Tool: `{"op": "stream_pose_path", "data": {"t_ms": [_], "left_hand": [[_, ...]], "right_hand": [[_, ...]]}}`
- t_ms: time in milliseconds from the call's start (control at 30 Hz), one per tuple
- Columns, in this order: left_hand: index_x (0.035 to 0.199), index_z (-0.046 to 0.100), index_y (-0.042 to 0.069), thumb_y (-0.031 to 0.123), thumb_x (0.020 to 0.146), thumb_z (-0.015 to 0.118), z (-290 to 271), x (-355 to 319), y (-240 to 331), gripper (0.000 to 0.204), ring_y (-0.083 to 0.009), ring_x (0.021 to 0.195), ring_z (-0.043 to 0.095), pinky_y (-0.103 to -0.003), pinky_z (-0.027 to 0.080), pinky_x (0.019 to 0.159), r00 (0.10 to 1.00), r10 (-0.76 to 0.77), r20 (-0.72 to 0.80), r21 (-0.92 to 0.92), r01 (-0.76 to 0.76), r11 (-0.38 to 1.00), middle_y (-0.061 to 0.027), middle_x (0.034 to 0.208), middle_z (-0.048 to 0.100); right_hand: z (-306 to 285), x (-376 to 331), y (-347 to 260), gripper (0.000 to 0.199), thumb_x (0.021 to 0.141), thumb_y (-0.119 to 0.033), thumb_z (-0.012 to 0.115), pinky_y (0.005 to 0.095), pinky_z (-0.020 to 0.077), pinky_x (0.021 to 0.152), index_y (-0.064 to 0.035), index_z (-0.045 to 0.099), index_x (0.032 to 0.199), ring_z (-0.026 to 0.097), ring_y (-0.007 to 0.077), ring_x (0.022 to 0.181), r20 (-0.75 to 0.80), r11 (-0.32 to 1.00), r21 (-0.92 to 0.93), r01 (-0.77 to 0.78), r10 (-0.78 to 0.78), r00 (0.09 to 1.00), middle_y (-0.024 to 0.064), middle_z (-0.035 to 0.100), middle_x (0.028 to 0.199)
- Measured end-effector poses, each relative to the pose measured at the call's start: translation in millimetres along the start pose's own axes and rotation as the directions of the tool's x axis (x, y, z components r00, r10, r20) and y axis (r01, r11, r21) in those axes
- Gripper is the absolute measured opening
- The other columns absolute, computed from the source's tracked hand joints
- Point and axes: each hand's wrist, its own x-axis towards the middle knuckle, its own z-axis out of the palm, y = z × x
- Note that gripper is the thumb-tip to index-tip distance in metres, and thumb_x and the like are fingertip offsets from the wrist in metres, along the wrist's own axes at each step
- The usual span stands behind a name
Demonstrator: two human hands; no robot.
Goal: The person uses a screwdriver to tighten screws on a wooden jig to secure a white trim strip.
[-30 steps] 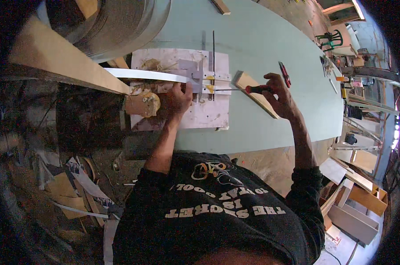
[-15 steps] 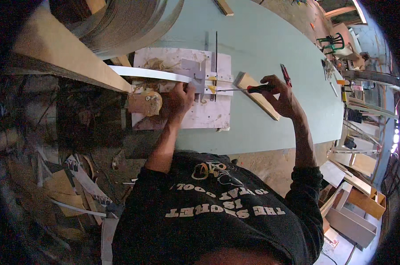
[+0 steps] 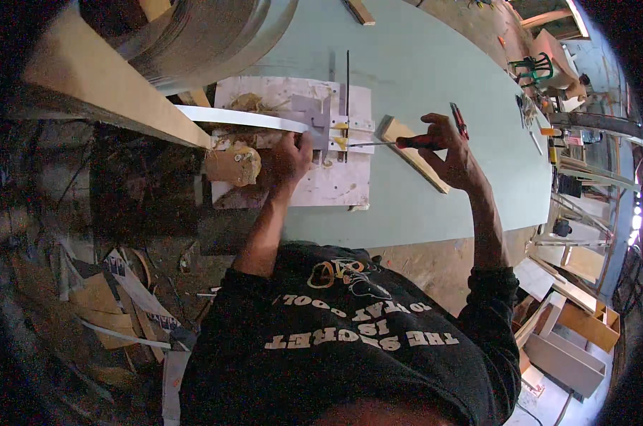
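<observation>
A long white strip [image 3: 240,118] runs from the large roll into a white jig [image 3: 323,131] fixed on a stained white board [image 3: 339,186]. My left hand [image 3: 291,156] is closed at the strip's near edge, just left of the jig. In my right hand [image 3: 448,150] is a screwdriver [image 3: 419,143] with a red and black handle. Its thin shaft points left, and the tip reaches the jig beside a yellow patch. My right fingers are bent around the handle, with the index finger raised. A thin dark bar [image 3: 348,89] stands across the jig.
A wooden batten [image 3: 424,167] lies under the screwdriver on the pale green table [image 3: 421,71]. Beyond my right hand is a red utility knife [image 3: 458,121]. The big roll [image 3: 215,42] and a wooden beam [image 3: 108,78] occupy the upper left. Wooden boxes [image 3: 570,355] stand at lower right.
My right fingers have shifted on the screwdriver, the index finger lifting and more of the red handle showing. The left hand and the strip look almost unmoved.
</observation>
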Motion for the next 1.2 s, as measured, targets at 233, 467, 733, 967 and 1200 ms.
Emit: {"op": "stream_pose_path", "data": {"t_ms": [233,467,733,967,1200], "left_hand": [[0.114,0.062,0.000,0.043,0.093,0.052,-11.2,1.9,13.9,0.049,-0.0368,0.087,0.068,-0.047,0.051,0.088,0.993,-0.064,0.101,0.111,0.052,0.992,-0.0220,0.097,0.068],[0.117,0.062,0.002,0.044,0.092,0.051,-7.3,0.4,8.9,0.051,-0.0416,0.106,0.061,-0.050,0.044,0.099,0.999,-0.004,0.043,0.070,0.001,0.998,-0.0244,0.113,0.065],[0.100,0.064,-0.001,0.027,0.090,0.057,-5.7,-1.1,13.5,0.031,-0.0378,0.079,0.067,-0.045,0.052,0.073,0.997,0.056,-0.051,0.102,-0.050,0.993,-0.0221,0.085,0.067],[0.103,0.064,-0.002,0.030,0.089,0.059,1.7,1.4,-3.5,0.035,-0.0369,0.081,0.068,-0.045,0.052,0.074,0.995,0.045,-0.086,-0.072,-0.052,0.996,-0.0217,0.085,0.068],[0.104,0.065,-0.001,0.031,0.091,0.058,8.4,2.4,-11.2,0.035,-0.0327,0.070,0.067,-0.044,0.053,0.069,0.998,-0.063,-0.010,-0.183,0.060,0.981,-0.0213,0.082,0.067]], "right_hand": [[-7.8,0.9,29.5,0.037,0.091,0.001,0.059,0.0327,0.0535,0.076,-0.0217,0.065,0.120,0.067,0.0234,0.089,0.174,0.865,-0.500,0.050,0.044,0.984,0.0050,0.070,0.102],[-9.9,-2.9,9.4,0.034,0.089,-0.001,0.062,0.0327,0.0541,0.076,-0.0179,0.066,0.118,0.069,0.0236,0.090,0.084,0.989,-0.017,-0.145,0.146,0.986,0.0068,0.066,0.112],[-11.6,7.0,12.3,0.033,0.094,-0.005,0.056,0.0338,0.0524,0.070,-0.0056,0.052,0.127,0.065,0.0232,0.081,0.058,0.914,-0.222,-0.340,0.360,0.931,0.0108,0.066,0.098],[-5.7,-2.2,28.7,0.046,0.094,-0.004,0.053,0.0322,0.0535,0.070,-0.0032,0.040,0.138,0.067,0.0173,0.082,0.117,0.996,-0.074,-0.054,0.063,0.991,0.0083,0.064,0.084],[7.8,-0.4,29.9,0.048,0.089,0.000,0.061,0.0321,0.0541,0.072,-0.0041,0.044,0.135,0.069,0.0201,0.087,-0.087,0.955,0.075,-0.288,0.294,0.952,0.0147,0.064,0.111]]}}
